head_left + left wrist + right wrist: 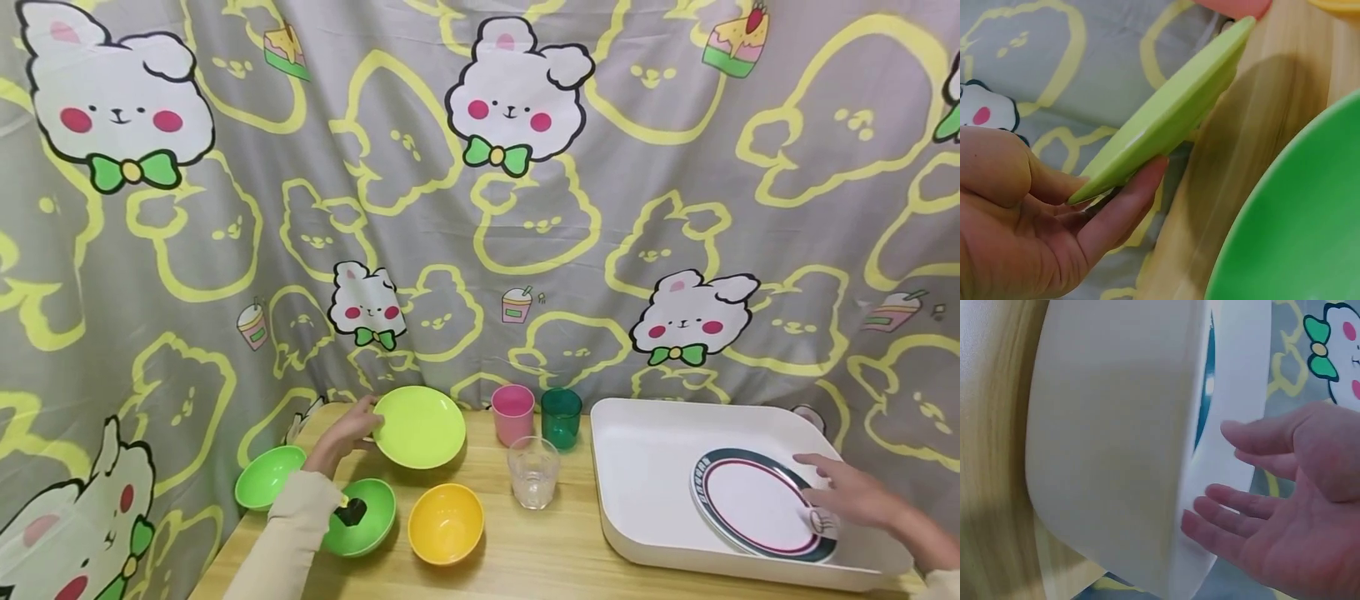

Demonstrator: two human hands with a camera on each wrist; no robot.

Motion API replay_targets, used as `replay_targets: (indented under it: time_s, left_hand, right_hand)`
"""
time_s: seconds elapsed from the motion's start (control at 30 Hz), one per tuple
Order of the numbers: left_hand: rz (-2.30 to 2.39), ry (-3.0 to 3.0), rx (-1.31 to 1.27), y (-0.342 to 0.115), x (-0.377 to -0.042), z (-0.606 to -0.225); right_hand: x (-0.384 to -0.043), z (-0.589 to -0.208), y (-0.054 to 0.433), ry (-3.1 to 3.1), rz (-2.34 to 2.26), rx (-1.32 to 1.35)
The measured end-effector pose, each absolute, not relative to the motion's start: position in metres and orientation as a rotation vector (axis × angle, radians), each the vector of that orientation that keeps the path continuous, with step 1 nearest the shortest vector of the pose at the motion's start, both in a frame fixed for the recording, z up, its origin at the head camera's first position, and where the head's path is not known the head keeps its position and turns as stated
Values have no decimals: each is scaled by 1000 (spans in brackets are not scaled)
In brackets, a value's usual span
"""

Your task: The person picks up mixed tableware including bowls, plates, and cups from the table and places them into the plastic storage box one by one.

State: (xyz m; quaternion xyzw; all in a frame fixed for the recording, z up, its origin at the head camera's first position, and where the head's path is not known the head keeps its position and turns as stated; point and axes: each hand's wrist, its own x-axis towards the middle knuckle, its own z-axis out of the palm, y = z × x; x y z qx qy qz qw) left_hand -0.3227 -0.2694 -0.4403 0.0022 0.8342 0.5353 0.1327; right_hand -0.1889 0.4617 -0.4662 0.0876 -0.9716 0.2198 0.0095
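Observation:
My left hand (354, 429) pinches a yellow-green plate (420, 427) by its left edge, thumb above and fingers beneath. In the left wrist view the plate (1166, 112) is tilted and raised over the table, casting a shadow on the wood. Above the right side of a white tray (637, 517), my right hand (847, 492) has its fingers apart and holds nothing. A white plate with a dark patterned rim (761, 504) lies in that tray, close to those fingers. The right wrist view shows the relaxed hand (1260, 506) beside the tray's wall (1110, 450).
Left of centre are a green bowl (378, 521), a yellow-orange bowl (446, 523) and another green bowl (270, 477) at the table's left edge. A pink cup (513, 417), a teal cup (561, 418) and a clear glass (534, 475) stand mid-table. A patterned curtain (525, 225) hangs behind.

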Motion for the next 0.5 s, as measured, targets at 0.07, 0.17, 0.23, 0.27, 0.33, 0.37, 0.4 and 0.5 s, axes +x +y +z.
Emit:
replay_targets:
  time_s: [0.07,0.17,0.23,0.27,0.33,0.37,0.4,0.5]
  left_hand:
    - [1583,2396,-15,-271,-321,-439]
    - [1626,2373,-9,-272,-317,-437]
    - [1676,2356,9,-272,-315,-435]
    - [1702,2346,23,-272,-314,-434]
    - [1758,2319,42,-272,-310,-432]
    - [1784,2307,46,-272,-308,-430]
    - [1805,2296,45,-271,-307,-429]
    - [1853,2269,56,-269,-301,-426]
  right_hand:
    - [-189,-466,460,-2951,611,285]
    - [-188,-465,454,-2868,543,283]
    - [-188,-464,448,-2822,540,271]
    - [-187,-462,444,-2806,551,268]
    - [-188,-460,436,-2767,571,260]
    - [-188,-459,431,-2741,581,257]
    - [-189,-458,426,-2720,593,257]
    - [-192,-454,411,-2665,630,251]
